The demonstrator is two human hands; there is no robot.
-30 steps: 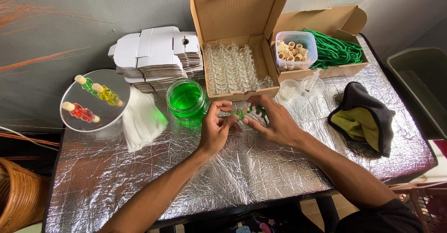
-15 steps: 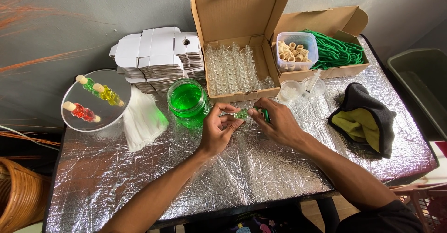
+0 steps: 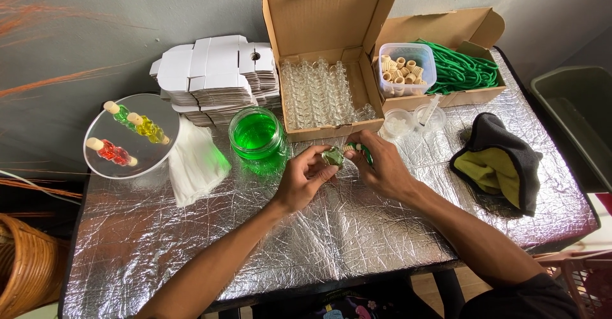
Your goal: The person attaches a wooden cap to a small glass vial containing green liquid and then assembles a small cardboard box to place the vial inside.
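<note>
Above the foil-covered table (image 3: 319, 242), just in front of the jar of green liquid (image 3: 256, 133), both hands meet around a small green bottle (image 3: 333, 158). The left hand (image 3: 305, 177) grasps the bottle's body between thumb and fingertips. The right hand (image 3: 381, 166) has its fingers curled and pinched at the bottle's neck, where a pale cork (image 3: 349, 147) shows; whether the cork is fully seated cannot be told.

Doing this well seems to call for a steady left grip low on the glass, firm but not crushing, since such a small bottle is likely fragile and slippery if wet. Holding it upright would keep the liquid from spilling onto the foil. The right fingertips probably do best pressing the cork straight along the neck with a slight twist, not sideways.

Behind the hands stands an open cardboard box (image 3: 331, 13) of empty glass bottles (image 3: 315, 93), and beside it a plastic tub of corks (image 3: 407, 69). A round mirror tray (image 3: 159, 112) at the left carries finished bottles in red, yellow and green.
</note>
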